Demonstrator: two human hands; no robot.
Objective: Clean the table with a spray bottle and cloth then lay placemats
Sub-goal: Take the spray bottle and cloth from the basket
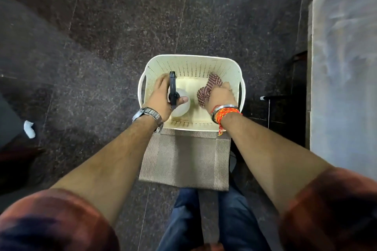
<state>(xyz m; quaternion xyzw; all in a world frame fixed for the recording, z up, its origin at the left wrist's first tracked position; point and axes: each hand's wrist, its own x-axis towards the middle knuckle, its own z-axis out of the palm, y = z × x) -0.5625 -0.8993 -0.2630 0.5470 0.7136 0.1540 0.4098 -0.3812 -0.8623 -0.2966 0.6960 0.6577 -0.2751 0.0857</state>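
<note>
Down in the basket point(189, 63), left hand point(161, 96) grips the spray bottle point(179, 104), right hand point(221, 98) clutches the cloth point(208, 89). Placemats point(183, 159) lie unlaid; whether the table point(344, 79) is cleaned, I can't tell.

Dark speckled stone floor point(102, 47), cream perforated basket point(191, 63), woven placemats point(183, 161)

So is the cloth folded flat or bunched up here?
Bunched. The cloth is a crumpled, twisted wad inside the basket, with the right hand gripping it.
</note>
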